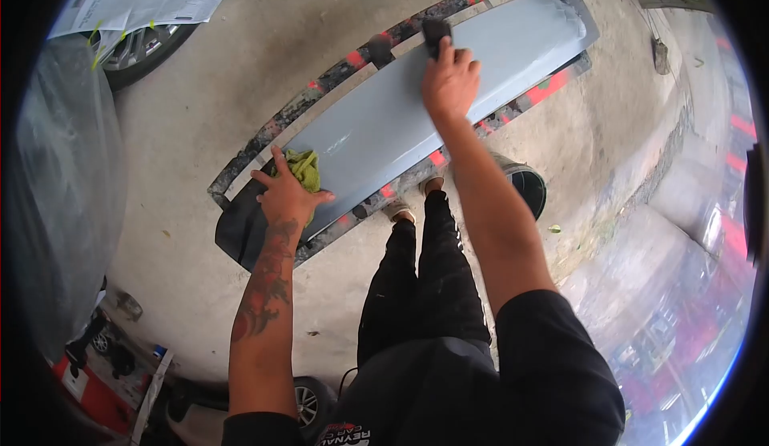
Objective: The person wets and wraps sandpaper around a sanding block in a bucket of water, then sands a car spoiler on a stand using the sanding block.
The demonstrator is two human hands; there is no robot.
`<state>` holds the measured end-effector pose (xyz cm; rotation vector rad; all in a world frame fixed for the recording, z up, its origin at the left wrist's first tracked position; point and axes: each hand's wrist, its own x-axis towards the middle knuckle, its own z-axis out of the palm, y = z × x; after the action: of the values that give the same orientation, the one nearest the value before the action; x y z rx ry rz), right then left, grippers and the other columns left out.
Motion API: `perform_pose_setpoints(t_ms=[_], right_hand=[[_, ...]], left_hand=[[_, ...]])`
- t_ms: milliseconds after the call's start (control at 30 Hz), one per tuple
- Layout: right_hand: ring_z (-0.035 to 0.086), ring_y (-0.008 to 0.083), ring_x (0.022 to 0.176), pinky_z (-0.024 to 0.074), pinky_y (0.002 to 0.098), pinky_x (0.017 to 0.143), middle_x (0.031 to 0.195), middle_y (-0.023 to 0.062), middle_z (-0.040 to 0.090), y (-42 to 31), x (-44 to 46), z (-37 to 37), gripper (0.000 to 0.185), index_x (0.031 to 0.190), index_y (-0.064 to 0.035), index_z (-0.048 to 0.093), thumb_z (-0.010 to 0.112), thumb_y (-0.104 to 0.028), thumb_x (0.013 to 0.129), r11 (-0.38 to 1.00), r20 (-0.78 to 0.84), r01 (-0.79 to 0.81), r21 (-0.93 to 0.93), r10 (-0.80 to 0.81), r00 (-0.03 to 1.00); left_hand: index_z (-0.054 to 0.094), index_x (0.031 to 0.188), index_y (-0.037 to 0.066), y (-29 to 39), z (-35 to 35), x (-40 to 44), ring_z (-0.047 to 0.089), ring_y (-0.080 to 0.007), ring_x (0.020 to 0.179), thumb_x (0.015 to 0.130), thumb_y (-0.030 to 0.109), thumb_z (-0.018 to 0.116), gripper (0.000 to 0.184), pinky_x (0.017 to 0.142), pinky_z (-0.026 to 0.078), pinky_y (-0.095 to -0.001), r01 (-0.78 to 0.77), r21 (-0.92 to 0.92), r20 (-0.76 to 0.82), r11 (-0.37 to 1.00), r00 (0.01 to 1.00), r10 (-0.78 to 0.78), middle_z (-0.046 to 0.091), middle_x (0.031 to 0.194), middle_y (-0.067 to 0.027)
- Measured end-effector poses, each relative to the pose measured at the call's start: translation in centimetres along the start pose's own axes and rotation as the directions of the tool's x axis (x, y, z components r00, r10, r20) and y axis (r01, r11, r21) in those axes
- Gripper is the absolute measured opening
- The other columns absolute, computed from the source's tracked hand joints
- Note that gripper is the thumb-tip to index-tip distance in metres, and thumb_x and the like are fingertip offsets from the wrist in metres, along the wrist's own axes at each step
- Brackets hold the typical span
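A long grey car panel [384, 102], glossy in patches and black at its left end, lies across a paint-speckled stand. My left hand [288, 198] rests on the panel's left part with its fingers spread. Under and beside that palm is a crumpled green cloth [304, 170], partly hidden by the hand. My right hand [452, 82] is closed round a dark sanding block [436, 36] over the panel's far edge. Motion blurs the block, and I cannot tell whether it touches the surface.
The stand [280, 122] has black rails with red patches. A dark bucket [529, 190] stands by its near side, close to my feet [400, 212]. A paper-covered car wheel [144, 54] is at upper left, and plastic sheeting [64, 182] hangs at left.
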<state>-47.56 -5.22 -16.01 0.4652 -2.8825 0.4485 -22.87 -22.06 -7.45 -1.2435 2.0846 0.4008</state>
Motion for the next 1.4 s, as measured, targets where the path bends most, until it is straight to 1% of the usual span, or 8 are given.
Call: perform_pose_setpoints(t_ms=[167,267,400,500,700,933,1167,1400], right_hand=[[0.056,0.0302,0.099,0.0478,0.0458,0.086,0.112,0.0107,0.058,-8.6,-14.2,-1.7,0.050,0.142,-0.0140,0.057,0.055,-0.017,0.092,0.820,0.222,0.493,0.290,-0.559,0.799],[0.056,0.0299,0.099,0.0477,0.0457,0.085,0.112,0.0112,0.059,-4.3,-9.0,-1.1,0.049,0.141,-0.0143,0.058,0.057,-0.018,0.093,0.810,0.198,0.554,0.195,-0.585,0.786],[0.057,0.0326,0.099,0.0470,0.0462,0.081,0.109,0.0114,0.059,2.1,1.0,-0.8,0.047,0.138,-0.0128,0.058,0.064,-0.020,0.092,0.998,-0.004,0.066,0.011,-0.066,0.998],[0.057,0.0330,0.098,0.0465,0.0459,0.079,0.108,0.0116,0.058,-2.9,-2.9,-1.1,0.046,0.137,-0.0124,0.058,0.063,-0.018,0.092,0.999,0.081,-0.020,0.041,0.017,0.997],[0.056,0.0293,0.101,0.0471,0.0435,0.085,0.110,0.0095,0.057,-6.5,-10.6,-1.5,0.051,0.144,-0.0155,0.057,0.055,-0.017,0.093,0.763,0.229,0.586,0.271,-0.643,0.731],[0.058,0.0333,0.100,0.0484,0.0475,0.082,0.110,0.0108,0.061,0.6,1.7,-0.1,0.046,0.139,-0.0146,0.060,0.065,-0.022,0.093,0.999,0.014,-0.034,-0.026,0.035,0.999],[0.056,0.0302,0.101,0.0477,0.0451,0.084,0.112,0.0099,0.059,-4.6,-9.3,-1.7,0.055,0.145,-0.0136,0.056,0.056,-0.016,0.090,0.744,0.193,0.616,0.260,-0.665,0.721],[0.058,0.0334,0.094,0.0488,0.0468,0.079,0.107,0.0107,0.061,3.0,2.9,0.0,0.044,0.137,-0.0143,0.059,0.062,-0.022,0.093,0.997,-0.015,0.021,-0.069,-0.022,1.000]], left_hand=[[0.000,0.166,0.022,0.0,0.1,0.2,0.064,-0.0550,0.118,0.056,0.053,0.099,0.151,0.116,0.042,-0.0565,-0.011,0.006,-0.027,1.000,1.000,0.011,0.014,0.158,-0.0465],[0.001,0.166,0.022,-0.5,0.9,0.3,0.063,-0.0570,0.117,0.055,0.052,0.100,0.151,0.104,0.052,-0.0524,-0.024,0.006,-0.048,1.000,0.999,0.024,0.017,0.156,-0.0459],[0.002,0.166,0.022,-0.3,0.9,0.3,0.062,-0.0582,0.116,0.053,0.051,0.100,0.152,0.098,0.056,-0.0510,-0.014,-0.008,-0.053,1.000,0.999,0.013,0.020,0.155,-0.0455],[0.000,0.166,0.023,0.1,0.2,0.2,0.060,-0.0570,0.123,0.056,0.049,0.100,0.151,0.112,0.047,-0.0550,0.014,-0.022,0.008,1.000,1.000,-0.014,0.012,0.159,-0.0453],[0.003,0.166,0.023,-0.8,1.5,0.4,0.063,-0.0589,0.114,0.053,0.052,0.100,0.152,0.096,0.057,-0.0503,-0.031,0.024,-0.092,0.999,0.995,0.033,0.019,0.155,-0.0462],[-0.001,0.167,0.025,0.0,0.2,0.0,0.057,-0.0586,0.126,0.055,0.054,0.099,0.153,0.111,0.048,-0.0556,0.014,-0.016,0.009,1.000,1.000,-0.014,0.012,0.160,-0.0446],[-0.001,0.167,0.026,-0.1,0.0,0.0,0.057,-0.0578,0.126,0.055,0.055,0.099,0.153,0.112,0.047,-0.0559,0.024,-0.014,0.021,1.000,1.000,-0.023,0.012,0.160,-0.0441],[0.001,0.167,0.025,0.1,0.1,0.0,0.057,-0.0589,0.126,0.056,0.052,0.099,0.150,0.109,0.050,-0.0550,0.020,-0.026,0.002,0.999,1.000,-0.020,0.011,0.160,-0.0439]])
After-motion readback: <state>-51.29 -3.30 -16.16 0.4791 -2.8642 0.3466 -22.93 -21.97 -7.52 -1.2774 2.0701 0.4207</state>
